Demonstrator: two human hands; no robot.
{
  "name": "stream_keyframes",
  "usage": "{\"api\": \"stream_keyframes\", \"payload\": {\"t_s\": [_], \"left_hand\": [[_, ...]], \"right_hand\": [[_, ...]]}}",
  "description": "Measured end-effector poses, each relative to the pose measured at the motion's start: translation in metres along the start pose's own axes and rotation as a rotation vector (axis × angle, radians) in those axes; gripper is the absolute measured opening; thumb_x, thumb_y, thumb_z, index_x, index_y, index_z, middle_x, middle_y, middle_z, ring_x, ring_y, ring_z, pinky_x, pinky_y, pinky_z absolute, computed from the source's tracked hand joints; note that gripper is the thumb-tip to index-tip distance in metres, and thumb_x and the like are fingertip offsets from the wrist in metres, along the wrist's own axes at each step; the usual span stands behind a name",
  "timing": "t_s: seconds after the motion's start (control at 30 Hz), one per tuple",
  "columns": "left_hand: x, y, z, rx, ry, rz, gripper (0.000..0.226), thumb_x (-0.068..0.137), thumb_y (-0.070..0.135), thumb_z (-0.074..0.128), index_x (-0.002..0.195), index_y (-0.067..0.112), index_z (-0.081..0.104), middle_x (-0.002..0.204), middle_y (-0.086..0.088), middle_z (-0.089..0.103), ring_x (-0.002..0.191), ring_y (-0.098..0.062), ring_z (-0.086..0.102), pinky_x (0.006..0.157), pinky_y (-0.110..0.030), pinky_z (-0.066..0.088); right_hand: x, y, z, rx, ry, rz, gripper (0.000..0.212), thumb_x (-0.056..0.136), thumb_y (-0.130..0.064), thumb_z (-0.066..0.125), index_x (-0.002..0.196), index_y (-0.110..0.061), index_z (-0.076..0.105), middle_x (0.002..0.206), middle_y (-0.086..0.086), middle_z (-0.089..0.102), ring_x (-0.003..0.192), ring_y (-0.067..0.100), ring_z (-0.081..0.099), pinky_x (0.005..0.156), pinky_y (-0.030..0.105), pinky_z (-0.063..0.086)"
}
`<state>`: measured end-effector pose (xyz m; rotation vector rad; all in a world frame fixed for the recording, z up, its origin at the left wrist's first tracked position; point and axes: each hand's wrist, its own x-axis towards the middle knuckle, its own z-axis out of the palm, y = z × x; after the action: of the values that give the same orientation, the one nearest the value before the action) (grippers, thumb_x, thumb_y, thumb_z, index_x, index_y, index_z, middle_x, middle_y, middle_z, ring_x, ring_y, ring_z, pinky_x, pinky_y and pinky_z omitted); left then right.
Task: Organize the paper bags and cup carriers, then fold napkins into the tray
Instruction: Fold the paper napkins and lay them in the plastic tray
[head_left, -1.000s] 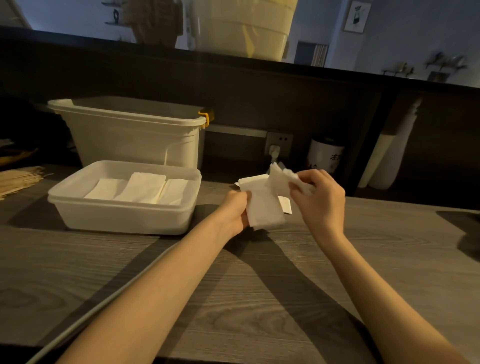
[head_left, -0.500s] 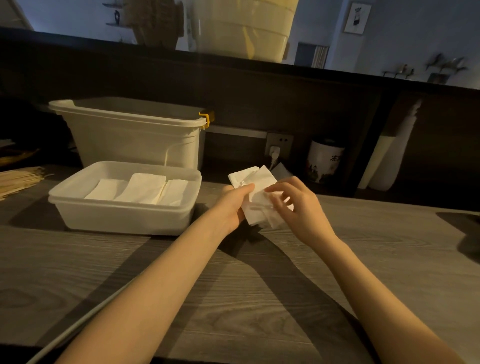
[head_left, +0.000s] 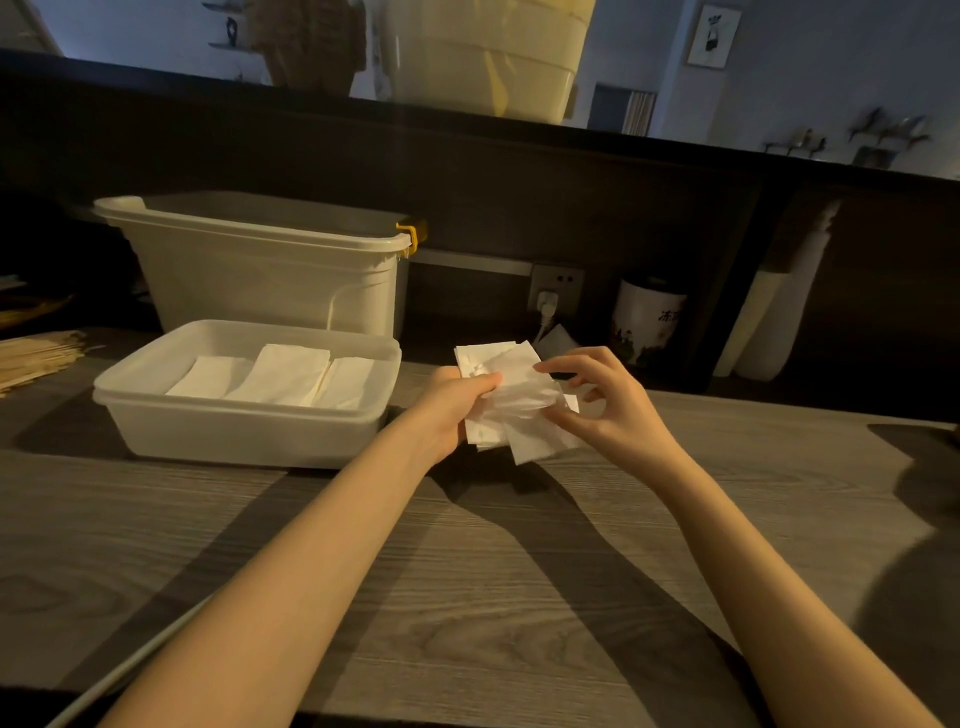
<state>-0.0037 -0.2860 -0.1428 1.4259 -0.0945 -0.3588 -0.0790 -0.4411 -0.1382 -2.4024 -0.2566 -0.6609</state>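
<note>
Two bare hands meet above a grey wood-grain counter (head_left: 467, 545), working a bunch of white napkins (head_left: 511, 402) held just right of a shallow white tray (head_left: 244, 436). The left hand (head_left: 449, 402) grips the bunch from its left side, thumb curled over the top sheets. The right hand (head_left: 610, 410) has its fingers bent, with the index finger and thumb pinching the loose, crumpled right edge of the napkins. The napkins are lifted off the counter, and one sheet hangs lower than the rest.

Inside the tray lie three folded napkins (head_left: 283, 376), side by side and leaning against one another. Just behind the tray stands a taller white bin (head_left: 260, 280) with a yellow clip at its right corner. Left of the tray, at the frame edge, rests a stack of pale wooden sticks (head_left: 36, 353). Well right of the tray, against the dark back wall, sit a wall socket (head_left: 556, 288) with a plug in it and a white canister (head_left: 647, 325) with printed characters.
</note>
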Motion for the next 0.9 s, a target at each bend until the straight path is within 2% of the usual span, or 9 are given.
{"api": "stream_keyframes", "payload": {"t_s": [0.1,0.33,0.5,0.63,0.7,0.8,0.9], "left_hand": [[0.0002,-0.0007,0.0007,0.014,-0.013,0.006,0.027,0.092,0.012,0.056,0.118,0.010,0.052,0.099,-0.006,0.061,0.093,-0.022,0.060,0.078,-0.039,0.051],[0.0026,-0.0035,-0.0014,0.069,-0.017,0.015,0.032,0.091,0.016,0.058,0.121,0.010,0.052,0.103,-0.007,0.062,0.093,-0.023,0.062,0.072,-0.036,0.053],[0.0030,-0.0032,-0.0005,0.048,-0.018,0.006,0.033,0.090,0.013,0.059,0.123,0.009,0.051,0.106,-0.007,0.061,0.096,-0.023,0.061,0.078,-0.039,0.053],[0.0012,-0.0037,-0.0001,0.052,-0.090,0.016,0.030,0.092,0.015,0.056,0.121,0.009,0.054,0.101,-0.006,0.063,0.091,-0.020,0.062,0.072,-0.033,0.053],[0.0005,-0.0039,0.0005,0.052,-0.082,0.017,0.026,0.093,0.015,0.054,0.118,0.008,0.053,0.098,-0.005,0.062,0.089,-0.019,0.061,0.071,-0.033,0.053],[0.0004,-0.0027,0.0012,0.048,-0.034,-0.005,0.022,0.093,0.016,0.055,0.114,0.011,0.051,0.101,-0.005,0.059,0.091,-0.021,0.059,0.076,-0.037,0.051],[0.0017,-0.0022,0.0017,0.020,-0.017,-0.016,0.008,0.092,0.016,0.056,0.096,0.015,0.049,0.101,-0.005,0.056,0.094,-0.021,0.056,0.082,-0.039,0.048]], "right_hand": [[0.0007,-0.0002,0.0003,0.025,0.024,-0.009,0.032,0.082,-0.018,0.070,0.108,-0.035,0.061,0.112,-0.012,0.050,0.096,-0.003,0.049,0.078,0.005,0.039],[0.0007,-0.0018,-0.0010,0.102,0.018,0.049,0.018,0.084,-0.037,0.061,0.102,-0.035,0.064,0.101,-0.017,0.057,0.091,0.001,0.055,0.073,0.013,0.047],[0.0004,0.0004,0.0007,0.057,0.052,0.045,0.016,0.086,-0.023,0.065,0.101,-0.030,0.066,0.099,-0.014,0.059,0.091,0.003,0.054,0.075,0.018,0.046],[0.0020,0.0006,0.0037,0.033,0.125,0.101,0.013,0.088,-0.021,0.063,0.099,-0.016,0.068,0.095,-0.006,0.062,0.087,0.008,0.056,0.075,0.020,0.046],[0.0023,-0.0004,0.0024,0.134,0.164,0.137,0.013,0.090,-0.020,0.060,0.099,-0.013,0.067,0.091,-0.006,0.064,0.086,0.007,0.060,0.075,0.019,0.050],[0.0029,-0.0035,-0.0016,0.393,0.254,0.206,0.009,0.094,-0.017,0.054,0.093,-0.018,0.063,0.088,-0.006,0.064,0.082,0.005,0.061,0.071,0.017,0.053],[0.0037,-0.0043,-0.0033,0.528,0.320,0.281,0.012,0.097,-0.018,0.049,0.090,-0.020,0.059,0.083,-0.005,0.060,0.076,0.006,0.059,0.065,0.019,0.054]]}}
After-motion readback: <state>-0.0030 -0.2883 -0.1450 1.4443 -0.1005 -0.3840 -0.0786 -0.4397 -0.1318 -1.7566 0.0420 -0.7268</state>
